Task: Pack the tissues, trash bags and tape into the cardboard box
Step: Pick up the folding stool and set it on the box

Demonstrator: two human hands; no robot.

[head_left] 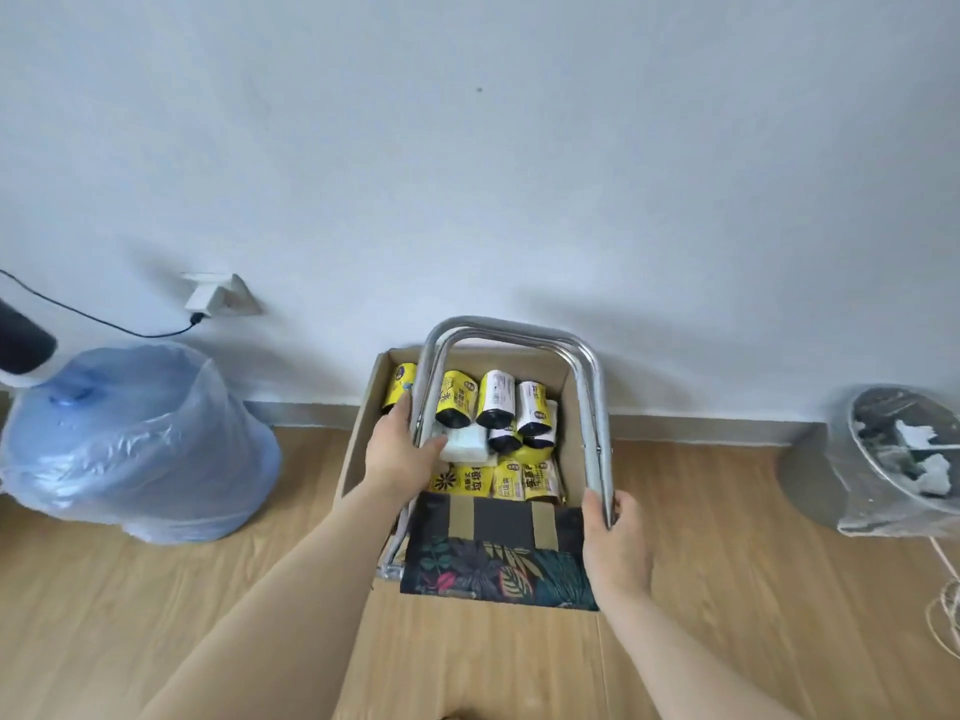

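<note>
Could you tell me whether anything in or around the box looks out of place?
Yes: a folding stool with a metal frame lies across the open cardboard box of trash bag rolls, held by the left hand and right hand.

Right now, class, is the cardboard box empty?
No, the cardboard box holds rolls of trash bags and a white tissue pack.

Home room: wood floor (156,589), wall socket (218,296), water jug (135,439).
</note>
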